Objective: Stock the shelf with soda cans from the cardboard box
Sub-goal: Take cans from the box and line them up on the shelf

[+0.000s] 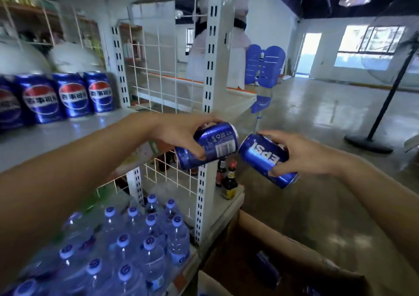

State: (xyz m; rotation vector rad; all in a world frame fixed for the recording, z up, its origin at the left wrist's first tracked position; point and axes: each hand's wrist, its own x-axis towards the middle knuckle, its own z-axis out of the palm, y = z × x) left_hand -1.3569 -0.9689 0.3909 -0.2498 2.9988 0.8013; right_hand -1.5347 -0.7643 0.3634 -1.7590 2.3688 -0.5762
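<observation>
Now, from the head camera, the left hand [181,134] is wrapped around a blue soda can [207,146] held tilted on its side. Just beside it, the right hand [301,155] clasps a second blue can [265,159], also tilted, its lettering upside down. Up and left of the left hand, more cans [68,96] stand upright on the shelf [68,132]. Below the right hand sits the open cardboard box [294,259]; below the left, water bottles [127,246].
</observation>
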